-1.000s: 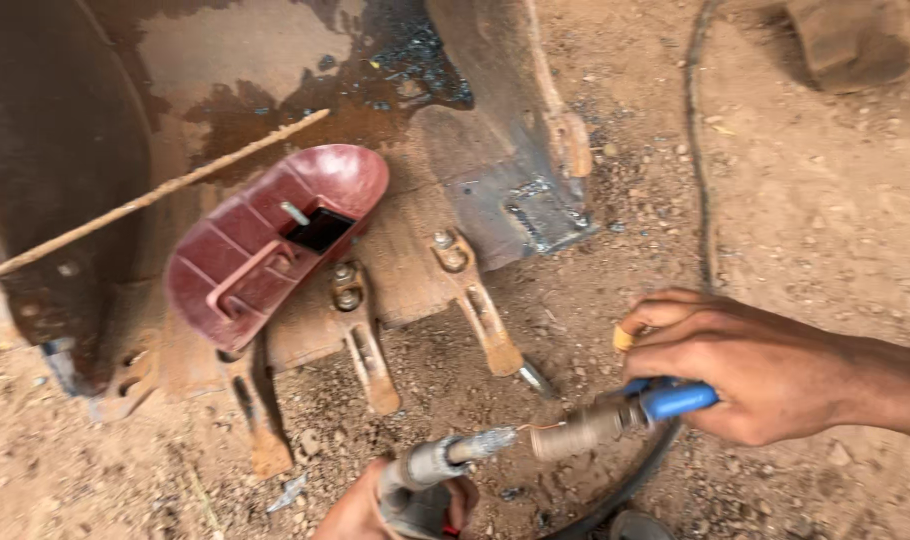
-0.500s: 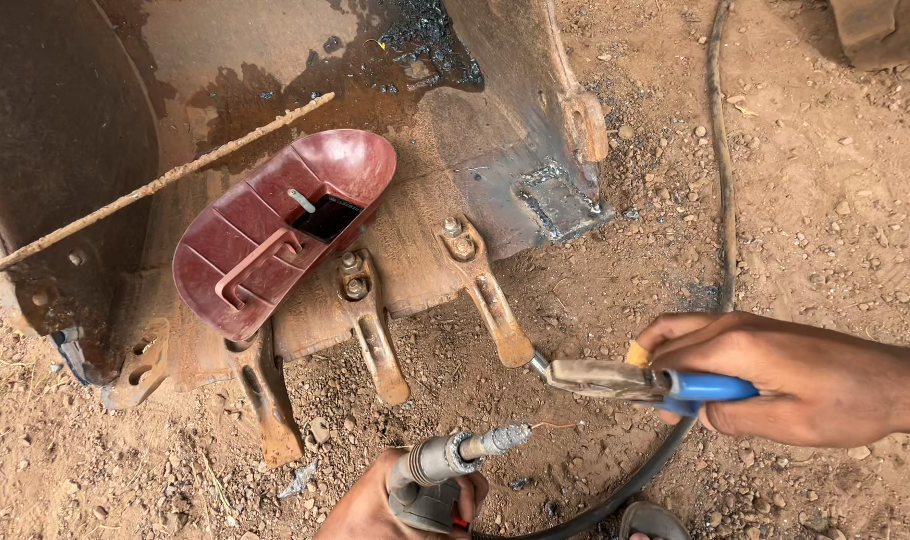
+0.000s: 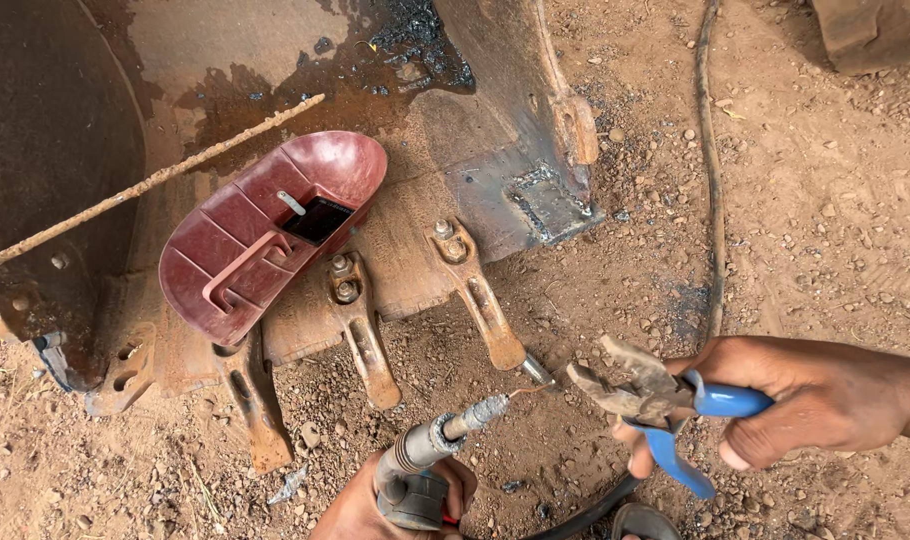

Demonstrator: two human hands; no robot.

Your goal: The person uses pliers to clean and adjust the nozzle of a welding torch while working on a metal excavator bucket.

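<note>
Reddish gravel ground, rusty excavator bucket [image 3: 275,90] lying on it. Electrode holder [image 3: 420,470]: just below the bucket's teeth, gripped in the closed left hand [image 3: 360,510], short rod stub [image 3: 485,408] pointing up-right. Pliers [image 3: 655,400]: blue handles, right of the stub, jaws parted, tips near the stub; right hand [image 3: 785,400] wrapped around the handles. Welding mask [image 3: 270,235]: dark red, resting on the bucket lip. Thin rusty rod [image 3: 145,185]: lying across the bucket. Black cable [image 3: 713,200]: right of the bucket.

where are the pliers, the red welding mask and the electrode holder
pliers [image 3: 630,385]: head view, on the rusty grey jaw head
red welding mask [image 3: 255,245]: head view, on its ribbed inner shell
electrode holder [image 3: 425,455]: head view, on the metal neck above the left hand
</note>
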